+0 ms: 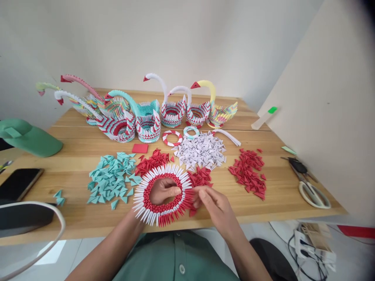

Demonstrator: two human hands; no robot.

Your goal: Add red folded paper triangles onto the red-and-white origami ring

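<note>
While the left hand [162, 192] grips the 3D-origami ring [166, 213]: the right hand [216, 203] pinches its red right rim, above the near side of the table [284, 195].
Ring's outer row: red near and right, seemingly part done; white, without red, left and far.
Paper swans [198, 114]: seven long-necked, far side.
Small rings [164, 137]: two, centre.
Piles of folded pieces: one turquoise pile [109, 178], left; one white pile [200, 150], middle; three red piles [248, 174] visible.
</note>
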